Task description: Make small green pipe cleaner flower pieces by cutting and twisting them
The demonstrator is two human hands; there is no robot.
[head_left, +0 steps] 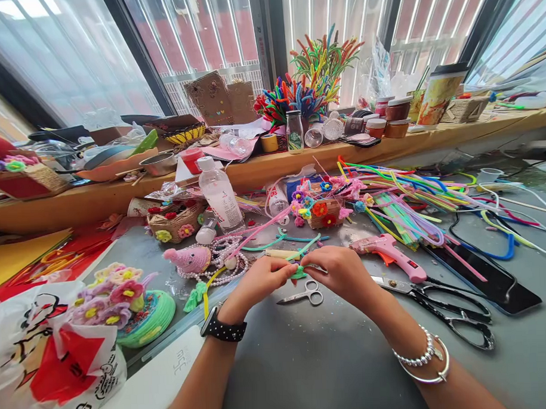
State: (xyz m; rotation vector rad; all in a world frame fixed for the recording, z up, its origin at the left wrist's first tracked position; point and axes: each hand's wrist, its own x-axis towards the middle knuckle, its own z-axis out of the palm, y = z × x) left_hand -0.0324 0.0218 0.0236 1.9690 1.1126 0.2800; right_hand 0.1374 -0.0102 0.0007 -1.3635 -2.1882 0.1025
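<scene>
Between the fingertips of both hands is a small bent green pipe cleaner (299,271), with one end sticking up to the right. My left hand (263,282) pinches it from the left, thumb and forefinger pressed together. On the other side my right hand (340,272) grips it with curled fingers, which partly cover it. Just below lie small silver scissors (308,295) on the grey table (296,365). A pink glue gun (393,253) rests to the right, with large black-handled scissors (442,309) nearer to my right forearm.
Loose pipe cleaners (416,193) spread over the back right, beside a black phone (486,277). A clear bottle (219,194), bead strings (232,250) and a pink crocheted figure (189,259) stand behind my left hand. A plastic bag (49,349) and crocheted flowers (110,296) lie left.
</scene>
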